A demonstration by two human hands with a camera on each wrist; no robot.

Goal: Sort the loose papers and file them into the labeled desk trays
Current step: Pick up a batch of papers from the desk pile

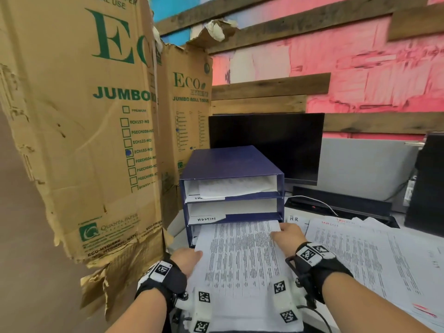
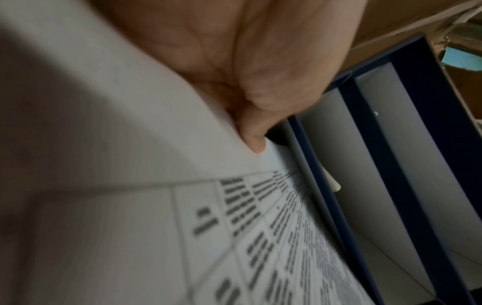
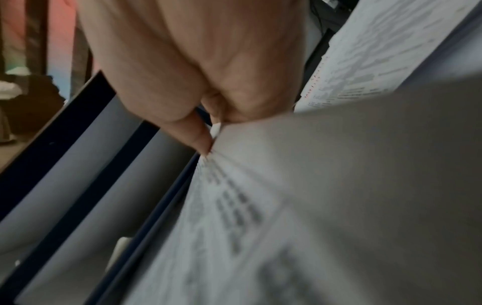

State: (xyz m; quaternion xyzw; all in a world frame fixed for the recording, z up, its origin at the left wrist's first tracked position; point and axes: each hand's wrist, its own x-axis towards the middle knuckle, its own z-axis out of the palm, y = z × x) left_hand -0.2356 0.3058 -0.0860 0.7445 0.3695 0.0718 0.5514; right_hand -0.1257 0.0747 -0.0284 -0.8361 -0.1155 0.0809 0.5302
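Head view, center bottom: both hands clamped on one printed sheet [image 1: 242, 265], holding it by its side edges. Left hand [image 1: 186, 259] grips the sheet's left edge, low in the frame; left wrist view shows its thumb [image 2: 254, 142] pressing on top of the paper. Right hand [image 1: 287, 237] pinches the right edge nearer the far corner; right wrist view shows a fingertip [image 3: 200, 142] on the paper margin. Hands apart, one per side.

Sheet's far end sits at the mouth of the bottom slot of the blue tray stack [image 1: 231, 164], frame center; how deep it goes in, cannot tell. Stack has three slots: top one holds paper [image 1: 228, 188], middle slot label [image 1: 206, 219] reads "ADMIN", top label partly hidden.

Right of the stack on the bench [image 1: 408, 227]: spread of loose printed papers [image 1: 360, 251], one small slip marked "H.R" [image 1: 294, 219]. Dark monitor [image 1: 266, 147] behind the stack. Torn cardboard boxes [image 1: 79, 131] fill the left of the frame.
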